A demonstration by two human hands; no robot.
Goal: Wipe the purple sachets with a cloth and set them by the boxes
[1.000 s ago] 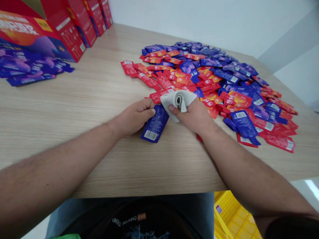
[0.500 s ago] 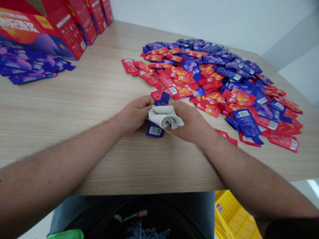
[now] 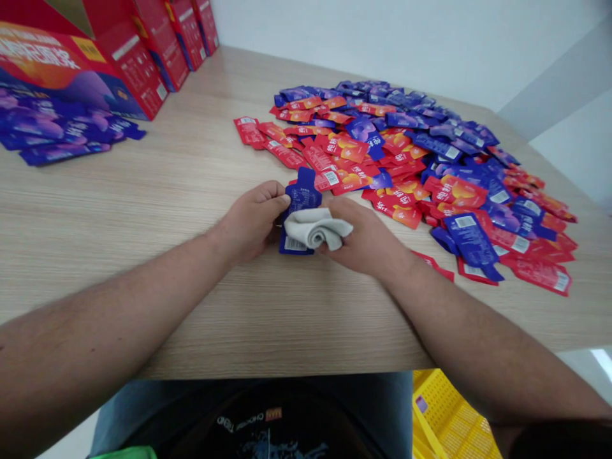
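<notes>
L hand (image 3: 253,220): sachet (image 3: 302,199) (R hand (image 3: 366,237): cloth (image 3: 316,228))

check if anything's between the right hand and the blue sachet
Yes: the folded grey cloth, held in the right hand, lies across the lower part of the blue sachet, so it separates that hand from the sachet. The left hand holds the sachet's edge.

Head cam, only view; looks fwd + down over forearms (image 3: 119,312) onto wood table (image 3: 191,191), close range; far wall (image 3: 382,38) at top.
</notes>
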